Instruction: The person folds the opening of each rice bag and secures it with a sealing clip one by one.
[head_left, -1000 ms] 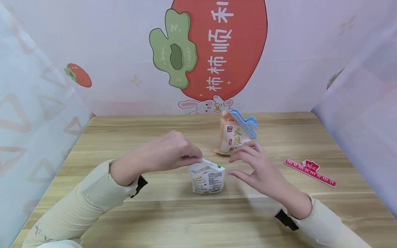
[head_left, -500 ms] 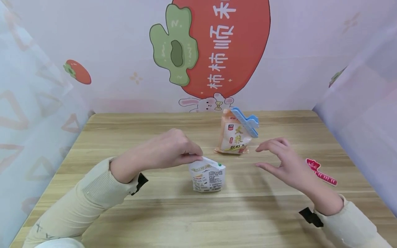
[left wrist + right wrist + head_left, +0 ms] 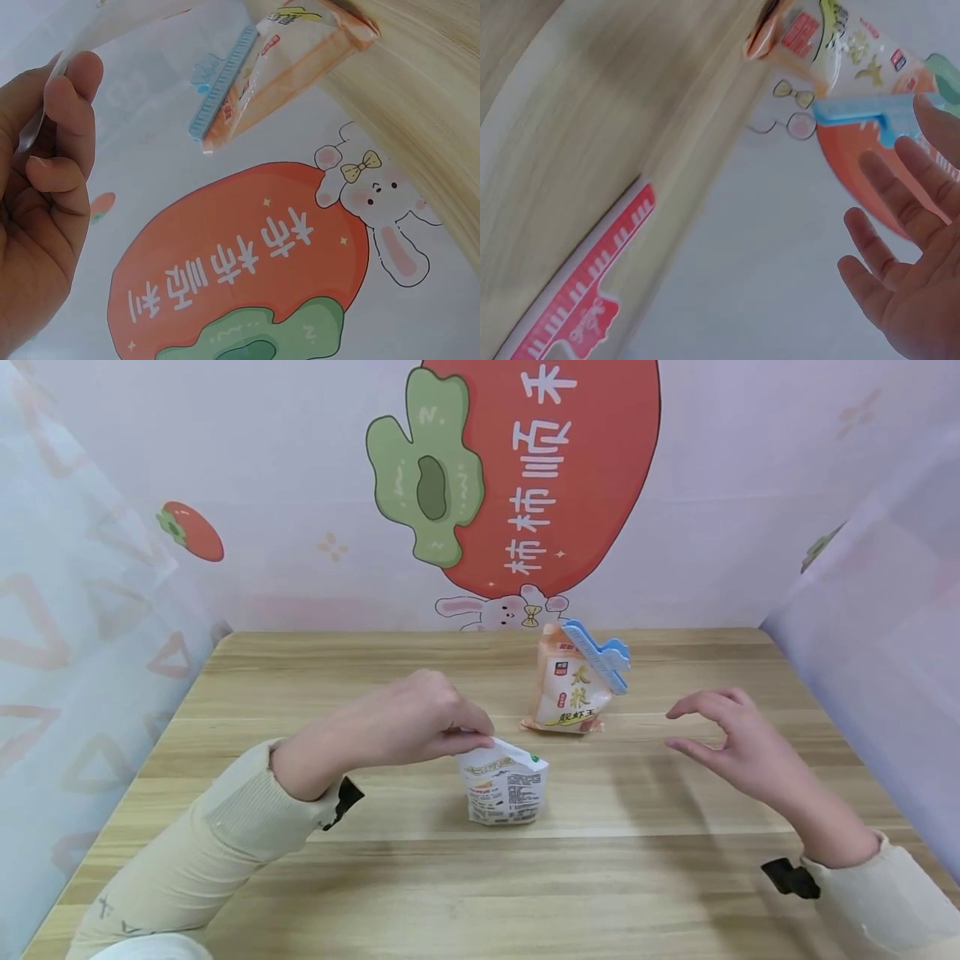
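My left hand (image 3: 405, 718) pinches the upper left corner of a small white printed bag (image 3: 504, 789), which stands upright on the table with its top edge folded over and a green spot at the right end. In the left wrist view the fingers (image 3: 73, 120) curl round the bag's edge. My right hand (image 3: 738, 743) is held over the right side of the table, thumb and fingers apart and nothing between them. A red sealing clip with piano-key markings (image 3: 585, 285) lies on the table in the right wrist view; the right hand and forearm hide it from the head camera.
Behind the white bag stands an orange and white food packet (image 3: 564, 689), its top corner closed by a blue sealing clip (image 3: 596, 653). The wooden table (image 3: 480, 893) ends at a printed backdrop (image 3: 315, 485). A white round edge (image 3: 153, 948) shows at bottom left.
My right hand has moved right, from beside the white bag to over the red clip, which it now covers in the head view. The left hand keeps its hold on the bag.
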{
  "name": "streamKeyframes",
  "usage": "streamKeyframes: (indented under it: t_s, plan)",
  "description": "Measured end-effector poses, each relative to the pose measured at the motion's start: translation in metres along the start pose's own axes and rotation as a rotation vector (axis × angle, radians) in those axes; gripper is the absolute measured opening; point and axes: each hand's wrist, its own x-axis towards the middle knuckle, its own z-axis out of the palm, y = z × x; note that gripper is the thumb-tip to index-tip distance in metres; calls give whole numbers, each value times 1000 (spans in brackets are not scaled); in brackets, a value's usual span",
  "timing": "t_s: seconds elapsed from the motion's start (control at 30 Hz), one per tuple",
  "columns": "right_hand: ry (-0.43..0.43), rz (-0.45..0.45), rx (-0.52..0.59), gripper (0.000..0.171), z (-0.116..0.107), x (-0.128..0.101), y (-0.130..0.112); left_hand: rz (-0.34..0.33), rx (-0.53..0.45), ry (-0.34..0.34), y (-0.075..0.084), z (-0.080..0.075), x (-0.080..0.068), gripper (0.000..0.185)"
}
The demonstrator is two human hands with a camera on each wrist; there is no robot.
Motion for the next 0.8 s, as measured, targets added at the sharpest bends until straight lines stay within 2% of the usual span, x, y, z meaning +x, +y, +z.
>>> streamKeyframes:
  t_s: [0.13, 0.3, 0.53, 0.7, 0.8]
  plan:
    - [-15, 47, -7, 35, -4, -4, 14, 2, -11, 1, -1, 0, 1, 9]
    - [-66, 150, -15, 28, -12, -10, 30, -1, -18, -3, -2, 1, 2, 9]
    - [-64, 185, -37, 30, -18, -24, 60, -2, 6, -10, -1, 0, 4, 10]
    - [-115, 299, -51, 23, -22, -31, 71, -8, 33, -18, 0, -1, 6, 10]
    - [-133, 325, -54, 23, -21, -33, 76, -21, 39, -20, 0, -1, 4, 10]
